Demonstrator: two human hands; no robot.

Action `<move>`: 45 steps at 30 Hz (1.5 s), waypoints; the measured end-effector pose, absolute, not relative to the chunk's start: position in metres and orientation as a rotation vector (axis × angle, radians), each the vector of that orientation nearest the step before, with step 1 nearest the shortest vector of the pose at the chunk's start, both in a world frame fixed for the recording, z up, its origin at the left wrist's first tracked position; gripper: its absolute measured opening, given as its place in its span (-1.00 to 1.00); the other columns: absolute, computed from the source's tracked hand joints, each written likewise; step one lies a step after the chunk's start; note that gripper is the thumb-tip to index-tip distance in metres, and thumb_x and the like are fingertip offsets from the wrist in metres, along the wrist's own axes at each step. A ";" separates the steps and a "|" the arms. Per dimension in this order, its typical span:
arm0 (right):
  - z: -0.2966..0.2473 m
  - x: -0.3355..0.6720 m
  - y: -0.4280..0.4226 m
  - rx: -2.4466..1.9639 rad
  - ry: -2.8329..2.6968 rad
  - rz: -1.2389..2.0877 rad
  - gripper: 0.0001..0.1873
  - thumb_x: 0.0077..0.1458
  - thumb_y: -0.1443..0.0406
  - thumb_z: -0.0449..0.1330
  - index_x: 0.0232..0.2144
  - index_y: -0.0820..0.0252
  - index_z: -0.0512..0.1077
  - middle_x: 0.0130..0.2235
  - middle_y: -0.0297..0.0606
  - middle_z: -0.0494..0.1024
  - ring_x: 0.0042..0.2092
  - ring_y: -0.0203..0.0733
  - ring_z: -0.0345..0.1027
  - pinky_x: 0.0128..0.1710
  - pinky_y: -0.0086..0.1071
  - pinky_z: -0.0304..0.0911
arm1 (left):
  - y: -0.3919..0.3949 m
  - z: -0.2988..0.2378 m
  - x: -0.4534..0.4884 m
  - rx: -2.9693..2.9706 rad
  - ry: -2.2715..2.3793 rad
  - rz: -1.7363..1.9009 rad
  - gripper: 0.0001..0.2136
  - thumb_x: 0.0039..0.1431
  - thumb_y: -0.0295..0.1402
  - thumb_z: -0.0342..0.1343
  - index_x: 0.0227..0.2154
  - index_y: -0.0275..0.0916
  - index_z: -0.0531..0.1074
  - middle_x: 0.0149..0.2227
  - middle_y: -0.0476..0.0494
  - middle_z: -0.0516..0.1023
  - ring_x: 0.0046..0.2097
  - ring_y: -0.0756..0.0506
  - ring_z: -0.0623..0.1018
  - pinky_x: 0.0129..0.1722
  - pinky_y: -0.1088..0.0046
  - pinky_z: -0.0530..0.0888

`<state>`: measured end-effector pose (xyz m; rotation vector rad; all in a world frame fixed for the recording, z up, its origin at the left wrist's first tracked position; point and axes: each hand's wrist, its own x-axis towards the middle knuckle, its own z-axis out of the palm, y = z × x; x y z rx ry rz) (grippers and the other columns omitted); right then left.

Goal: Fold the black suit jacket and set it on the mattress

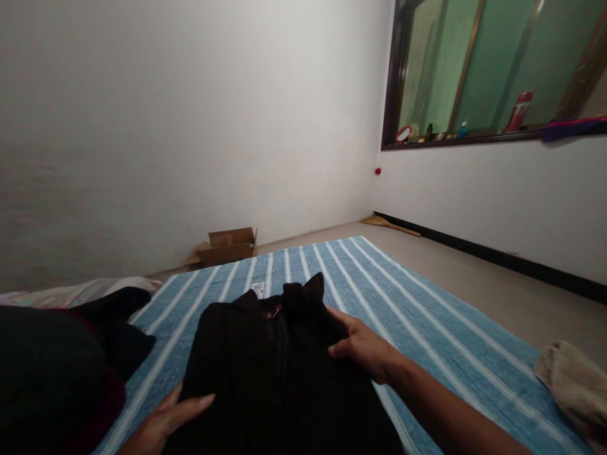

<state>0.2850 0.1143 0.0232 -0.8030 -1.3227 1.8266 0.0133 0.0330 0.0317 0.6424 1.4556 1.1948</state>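
Observation:
A black collared jacket (279,392) lies close in front of me, its collar pointing away and a dark front opening running down the middle. At its lower left edge is my left hand (177,414), thumb on top of the cloth and fingers tucked underneath. My right hand (363,344) pinches the upper right side near the collar, its fingertips partly behind the fabric. Beneath the jacket spreads a blue sheet with white stripes (417,316). The jacket's bottom end runs out of view.
Dark clothes (47,373) are heaped at left. A beige cloth (573,385) lies on the right edge. Beyond the sheet are an open cardboard box (225,253) and a broom (391,224) on the floor. A window (493,69) with small items on its sill is at upper right.

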 end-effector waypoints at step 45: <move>-0.030 0.465 0.421 -2.185 -1.595 0.387 -0.60 -0.17 0.01 0.29 -0.49 0.27 0.48 -0.34 -0.03 0.53 -0.22 0.02 0.41 -0.38 -0.33 0.23 | 0.351 -0.050 0.195 0.958 1.646 0.944 -0.76 -0.07 -0.56 0.15 -0.27 -0.33 0.37 -0.34 -0.23 0.53 -0.32 -0.14 0.54 -0.44 0.42 0.45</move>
